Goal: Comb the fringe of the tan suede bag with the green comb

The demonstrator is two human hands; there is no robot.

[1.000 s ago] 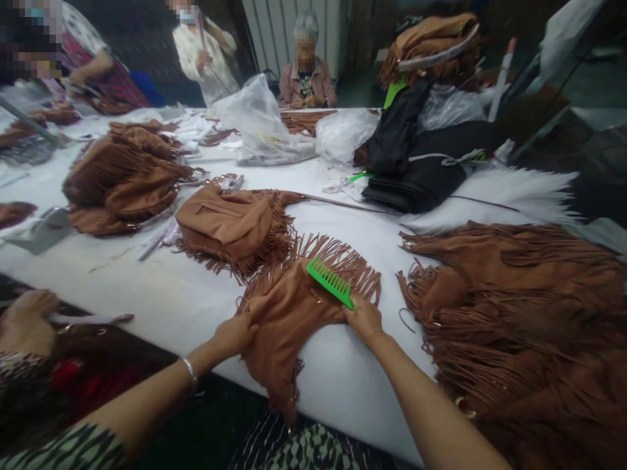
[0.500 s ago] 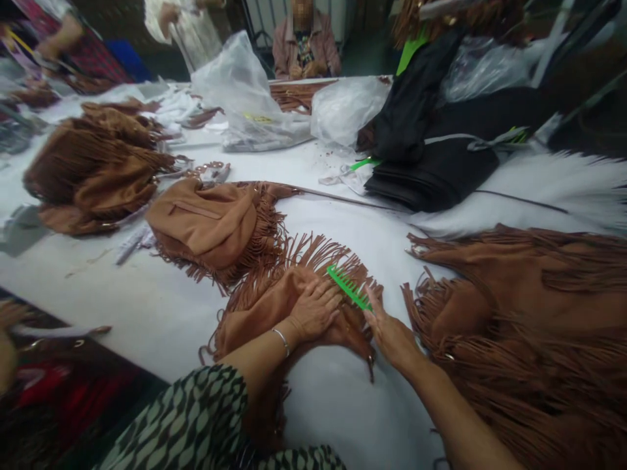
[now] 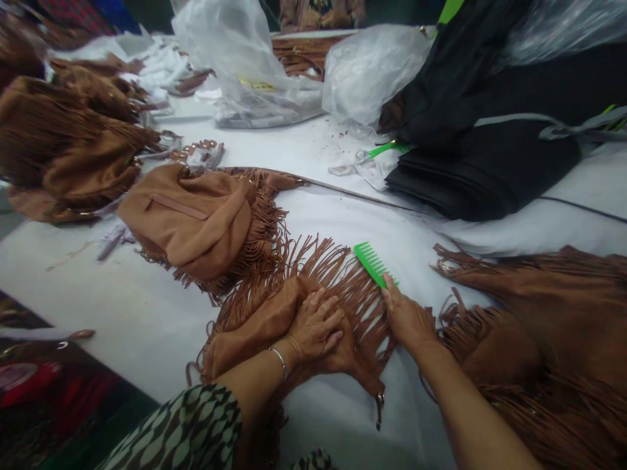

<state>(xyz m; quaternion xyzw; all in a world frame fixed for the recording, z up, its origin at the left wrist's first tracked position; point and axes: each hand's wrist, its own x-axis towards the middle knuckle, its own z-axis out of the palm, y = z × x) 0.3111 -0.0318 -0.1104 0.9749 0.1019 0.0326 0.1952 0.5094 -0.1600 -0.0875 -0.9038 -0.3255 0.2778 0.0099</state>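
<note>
A brown fringed bag point(image 3: 259, 326) lies on the white tabletop, its fringe point(image 3: 337, 264) fanned out along the far side. My left hand point(image 3: 316, 326) rests flat on the bag, fingers stretched out and pressing the material. A green wide-toothed comb point(image 3: 373, 263) is gripped by one end in my right hand point(image 3: 406, 316), just at the outer ends of the fringe. The fingers of that hand are wrapped round the comb and partly hidden. Near the bag's right corner a small metal clasp point(image 3: 379, 401) hangs over the tabletop.
Another fringed bag point(image 3: 191, 215) lies just beyond, with more bags piled point(image 3: 73, 143) at the far left. Brown fringed pieces point(image 3: 533, 339) cover the right side. Folded black material point(image 3: 470, 170) and clear plastic bags point(image 3: 372, 72) lie farther back. Across the table a person point(image 3: 321, 13) is partly visible.
The comb in my right hand has moved out to the fringe's ends, and the strands lie more spread and straight. My left hand stays on the bag. The view has moved closer.
</note>
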